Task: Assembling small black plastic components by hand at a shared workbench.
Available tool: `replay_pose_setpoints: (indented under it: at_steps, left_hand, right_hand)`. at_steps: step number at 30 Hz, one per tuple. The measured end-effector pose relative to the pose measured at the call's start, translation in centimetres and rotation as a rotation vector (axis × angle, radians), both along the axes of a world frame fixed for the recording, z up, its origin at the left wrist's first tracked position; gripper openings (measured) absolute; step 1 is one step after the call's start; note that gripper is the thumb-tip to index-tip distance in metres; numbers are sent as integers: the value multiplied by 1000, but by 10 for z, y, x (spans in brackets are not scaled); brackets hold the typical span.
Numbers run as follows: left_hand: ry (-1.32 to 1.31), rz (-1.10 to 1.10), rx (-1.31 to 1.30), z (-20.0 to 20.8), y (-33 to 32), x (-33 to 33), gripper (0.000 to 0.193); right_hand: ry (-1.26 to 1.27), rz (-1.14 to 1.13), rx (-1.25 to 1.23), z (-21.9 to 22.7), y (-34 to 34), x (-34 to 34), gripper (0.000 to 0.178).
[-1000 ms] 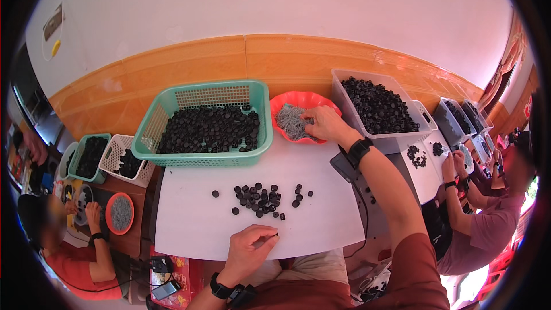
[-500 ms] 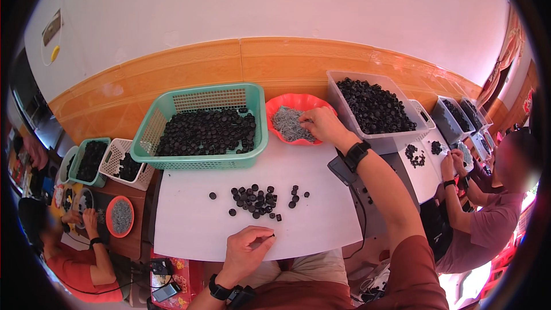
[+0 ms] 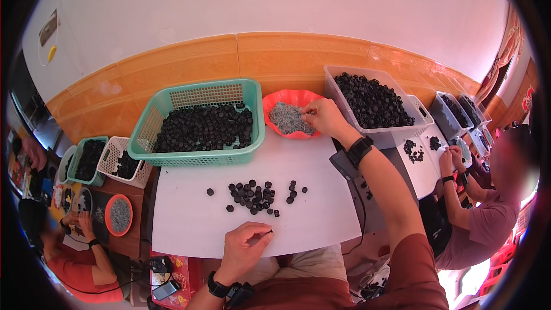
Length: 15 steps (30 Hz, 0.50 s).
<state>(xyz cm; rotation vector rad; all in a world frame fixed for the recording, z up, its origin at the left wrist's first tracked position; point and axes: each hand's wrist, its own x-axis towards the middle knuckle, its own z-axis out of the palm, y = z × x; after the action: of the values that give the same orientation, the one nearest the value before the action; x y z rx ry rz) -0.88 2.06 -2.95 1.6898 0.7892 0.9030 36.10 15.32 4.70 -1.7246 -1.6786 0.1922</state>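
On the white work surface, the red scalloped bowl stands at the far side, with the right hand over its right part, much nearer to it than the left hand at the near edge. The heap of thin grey pieces lies in the bowl, under and leftward of the right fingertips, which are bunched narrow, whether around one I cannot tell; their long axes point every way. The left thumb and forefinger pinch a small black piece, poking out rightward, its long axis too small to read.
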Motion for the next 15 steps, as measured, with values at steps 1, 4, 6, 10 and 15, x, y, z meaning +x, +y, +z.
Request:
replay_pose_setpoints:
  at_steps: [1, 4, 6, 10, 15]
  left_hand:
    - [7, 0, 6, 1, 1, 0, 15]
    - [14, 3, 11, 1, 0, 0, 15]
    - [14, 5, 12, 0, 1, 0, 15]
    - [16, 6, 30, 0, 1, 1, 15]
    - [8, 8, 29, 0, 1, 1, 15]
  right_hand:
    - [0, -1, -2, 0, 0, 0, 19]
    - [110, 4, -30, -1, 0, -1, 18]
    - [136, 8, -29, -1, 0, -1, 18]
    - [134, -5, -36, 2, -2, -3, 18]
    - [111, -4, -2, 4, -5, -3, 18]
